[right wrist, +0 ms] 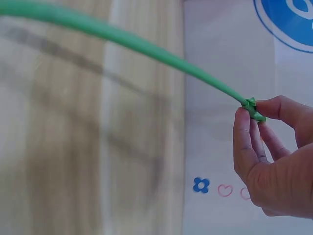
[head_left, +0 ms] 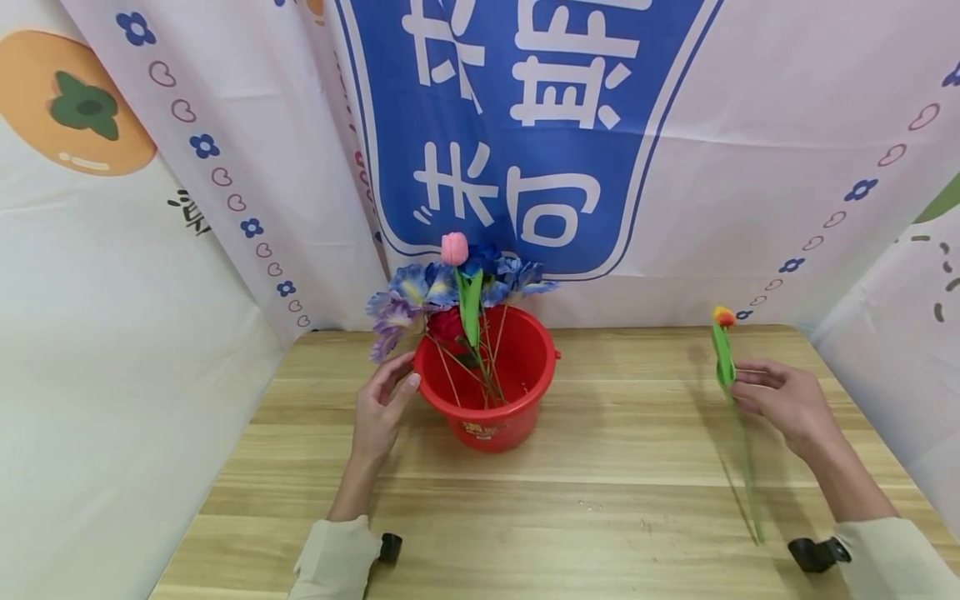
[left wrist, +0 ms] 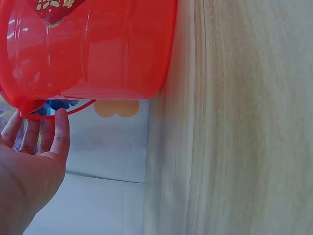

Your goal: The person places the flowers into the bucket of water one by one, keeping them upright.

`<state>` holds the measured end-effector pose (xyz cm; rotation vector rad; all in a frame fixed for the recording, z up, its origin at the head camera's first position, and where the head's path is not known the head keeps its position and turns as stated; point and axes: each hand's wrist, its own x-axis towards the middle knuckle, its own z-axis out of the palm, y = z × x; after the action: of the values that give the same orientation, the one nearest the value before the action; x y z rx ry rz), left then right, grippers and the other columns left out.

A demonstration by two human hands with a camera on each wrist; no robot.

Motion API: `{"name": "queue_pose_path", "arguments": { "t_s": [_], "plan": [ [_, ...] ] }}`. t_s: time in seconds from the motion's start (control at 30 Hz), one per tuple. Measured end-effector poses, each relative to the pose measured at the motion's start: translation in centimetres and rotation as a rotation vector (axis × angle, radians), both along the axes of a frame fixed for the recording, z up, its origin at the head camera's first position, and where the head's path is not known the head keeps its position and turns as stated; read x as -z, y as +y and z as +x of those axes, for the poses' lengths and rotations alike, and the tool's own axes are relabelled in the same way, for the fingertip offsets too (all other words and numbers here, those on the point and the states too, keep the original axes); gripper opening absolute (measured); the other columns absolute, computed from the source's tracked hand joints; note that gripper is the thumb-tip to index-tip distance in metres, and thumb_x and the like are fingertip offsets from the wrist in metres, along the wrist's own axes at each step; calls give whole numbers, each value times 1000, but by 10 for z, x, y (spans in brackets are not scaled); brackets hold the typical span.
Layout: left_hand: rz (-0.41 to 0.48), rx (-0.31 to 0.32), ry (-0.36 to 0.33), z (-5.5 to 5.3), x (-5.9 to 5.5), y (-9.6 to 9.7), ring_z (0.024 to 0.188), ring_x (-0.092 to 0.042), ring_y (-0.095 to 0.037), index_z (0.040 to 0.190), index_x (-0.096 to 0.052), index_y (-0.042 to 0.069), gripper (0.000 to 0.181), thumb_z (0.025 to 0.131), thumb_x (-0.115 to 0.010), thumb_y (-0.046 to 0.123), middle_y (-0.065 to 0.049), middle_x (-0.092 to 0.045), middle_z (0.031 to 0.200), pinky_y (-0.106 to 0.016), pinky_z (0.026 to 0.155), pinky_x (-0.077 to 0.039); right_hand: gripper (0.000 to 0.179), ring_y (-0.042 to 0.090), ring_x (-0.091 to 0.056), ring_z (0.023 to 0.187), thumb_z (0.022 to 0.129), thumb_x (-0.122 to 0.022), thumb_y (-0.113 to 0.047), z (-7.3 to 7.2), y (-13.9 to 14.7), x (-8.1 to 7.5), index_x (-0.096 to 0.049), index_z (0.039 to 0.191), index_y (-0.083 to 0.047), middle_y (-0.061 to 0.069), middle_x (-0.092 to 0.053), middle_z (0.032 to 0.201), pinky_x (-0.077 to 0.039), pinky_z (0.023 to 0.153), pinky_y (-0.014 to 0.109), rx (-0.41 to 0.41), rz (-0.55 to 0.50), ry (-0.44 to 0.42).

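A red plastic bucket (head_left: 491,425) stands upright on the wooden table. Inside lean several artificial flowers: a pink tulip (head_left: 454,249), blue blooms (head_left: 424,285), a purple bloom (head_left: 393,321) and a dark red one (head_left: 446,326). At the bucket's left side, my left hand (head_left: 381,410) rests its fingertips by the rim, near the thin red handle (left wrist: 80,108). Over at the right, my right hand (head_left: 787,407) pinches an orange-yellow tulip (head_left: 723,317) just by its green leaves, between thumb and fingers. Its long green stem (right wrist: 146,49) slants down toward the near side of the table.
Behind the wooden table (head_left: 300,500) hangs a white printed cloth (head_left: 735,192) with a large blue panel (head_left: 510,108). White cloth also closes off the left and right sides. Small dark devices (head_left: 817,554) sit at both wrists.
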<state>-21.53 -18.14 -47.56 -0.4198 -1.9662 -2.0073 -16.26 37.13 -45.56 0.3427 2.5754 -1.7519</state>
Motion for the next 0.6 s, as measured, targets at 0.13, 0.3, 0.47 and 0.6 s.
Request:
{"name": "queue_pose_path", "arguments": {
  "t_s": [0.13,0.3,0.47,0.6],
  "plan": [
    [3,2,-12,0,0,0,123,-69,-9,139,-62,-12,39,101,-66,-5,-29,-64,140,-19,98,-62,61,-4,-74,89,103,-71,-9,-4,-9,-7,-43,152,16,-27,-70,95,-66,84,21,-10,-61,25],
    [8,6,-15,0,-1,0,124,-69,-8,140,-62,-12,39,102,-65,-5,-24,-65,140,-19,99,-62,60,-3,-75,91,102,-73,-8,-7,-21,-17,-45,150,15,-22,-71,98,-65,86,20,-22,-111,48],
    [10,8,-14,0,0,0,124,-69,-9,140,-62,-12,39,102,-66,-5,-17,-68,138,-20,99,-62,51,-1,-76,92,101,-74,-8,-10,-31,-26,-53,145,7,-21,-73,100,-65,87,21,-22,-138,76],
    [14,10,-16,0,0,0,124,-68,-8,140,-62,-12,39,102,-65,-5,-25,-65,140,-19,99,-62,41,-1,-76,91,100,-76,-8,-11,-38,-33,-60,137,-2,-21,-75,100,-65,86,20,-16,-178,99]
  ]
}}
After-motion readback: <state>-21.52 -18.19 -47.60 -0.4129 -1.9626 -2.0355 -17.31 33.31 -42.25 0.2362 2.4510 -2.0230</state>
